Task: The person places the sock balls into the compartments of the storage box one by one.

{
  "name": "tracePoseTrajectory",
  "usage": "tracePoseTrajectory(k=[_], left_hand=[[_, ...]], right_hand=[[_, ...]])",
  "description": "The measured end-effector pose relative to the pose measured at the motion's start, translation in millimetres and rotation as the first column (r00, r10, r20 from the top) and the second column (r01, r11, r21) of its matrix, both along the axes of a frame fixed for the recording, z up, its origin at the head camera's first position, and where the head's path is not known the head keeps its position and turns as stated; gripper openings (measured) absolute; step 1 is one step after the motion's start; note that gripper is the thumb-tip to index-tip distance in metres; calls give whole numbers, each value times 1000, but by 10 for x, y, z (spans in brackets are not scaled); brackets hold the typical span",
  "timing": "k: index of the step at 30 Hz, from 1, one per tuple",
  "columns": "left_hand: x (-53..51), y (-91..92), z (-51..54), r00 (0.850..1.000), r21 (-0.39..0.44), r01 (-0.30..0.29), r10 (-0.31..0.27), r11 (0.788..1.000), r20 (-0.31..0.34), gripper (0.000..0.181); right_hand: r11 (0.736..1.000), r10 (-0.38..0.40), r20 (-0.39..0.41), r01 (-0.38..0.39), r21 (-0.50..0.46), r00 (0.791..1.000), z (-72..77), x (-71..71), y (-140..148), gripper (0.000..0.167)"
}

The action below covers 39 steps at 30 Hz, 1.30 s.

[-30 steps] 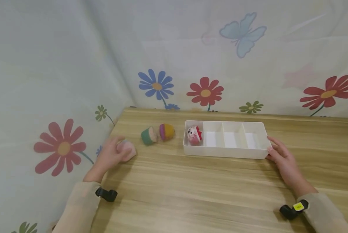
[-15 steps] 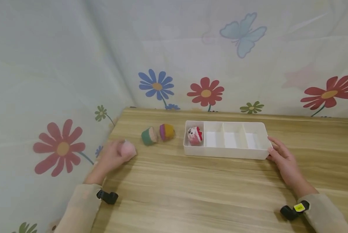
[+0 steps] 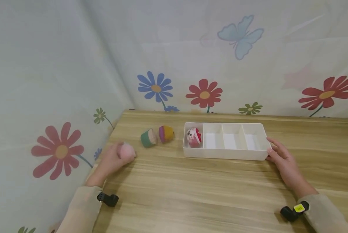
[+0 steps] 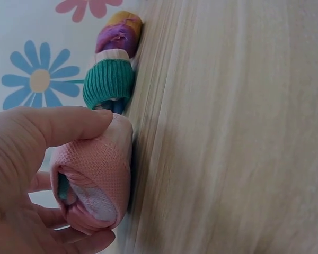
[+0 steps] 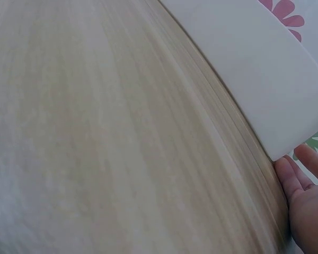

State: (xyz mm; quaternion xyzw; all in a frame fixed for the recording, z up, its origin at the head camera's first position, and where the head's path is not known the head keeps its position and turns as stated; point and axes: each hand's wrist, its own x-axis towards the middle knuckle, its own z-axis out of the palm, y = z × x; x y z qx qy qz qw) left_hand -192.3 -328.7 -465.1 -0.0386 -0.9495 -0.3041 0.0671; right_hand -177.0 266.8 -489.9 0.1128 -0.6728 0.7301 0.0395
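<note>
At the table's left, my left hand [image 3: 111, 161] grips a pink rolled knit bundle [image 3: 127, 152]; in the left wrist view thumb and fingers curl round the pink bundle [image 4: 103, 169]. Right of it lie a green bundle [image 3: 147, 138] and a yellow and purple one [image 3: 166, 133]. A white four-compartment box [image 3: 226, 153] holds a red and white bundle [image 3: 194, 137] in its leftmost compartment. My right hand [image 3: 286, 166] rests its fingers against the box's right end; in the right wrist view the fingertips touch the corner of the box [image 5: 265, 79].
The wooden table [image 3: 191, 194] meets a patterned curtain [image 3: 174, 48] at its back and left edges. Table surface stretches in front of the box and between my forearms. Each wrist wears a small black camera.
My left hand has shifted its grip round the pink bundle, which has turned a little and shows a rounder side. The right hand and the box stay in place.
</note>
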Motion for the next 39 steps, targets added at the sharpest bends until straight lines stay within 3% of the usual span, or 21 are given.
tracePoseTrajectory(k=[14, 21, 29, 39], left_hand=[[29, 8, -65, 997, 38, -29, 32, 999, -70, 71], [48, 56, 48, 995, 87, -14, 23, 996, -94, 64], [37, 103, 140, 990, 64, -11, 20, 998, -137, 64], [23, 207, 254, 994, 79, -11, 19, 997, -109, 74]], right_hand=[[1000, 4, 21, -5, 22, 1000, 29, 15, 0, 46], [1000, 9, 29, -10, 6, 1000, 28, 15, 8, 46], [1000, 11, 27, -11, 1, 1000, 23, 11, 15, 46], [999, -14, 45, 12, 49, 999, 23, 22, 10, 47]])
